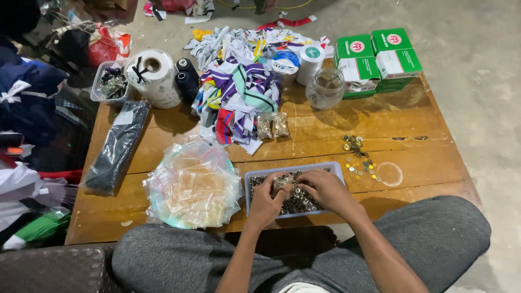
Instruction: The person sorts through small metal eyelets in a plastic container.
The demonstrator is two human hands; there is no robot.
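Head view: on the desk (412, 135), a black packet (116, 147) and a bag pile (192, 184) are seen left of the tray (255, 176). Inside it, the left hand (267, 202) is curled and the right hand (324, 188) pinched around a small bag (281, 182) over the studs (296, 203). Loose coins (359, 158) are scattered at right; cloth scraps (239, 92), a jar (325, 89) and boxes (377, 59) stand behind.

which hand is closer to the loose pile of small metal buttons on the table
Right. The right hand is in the tray, just left of the buttons; the left hand is farther left.
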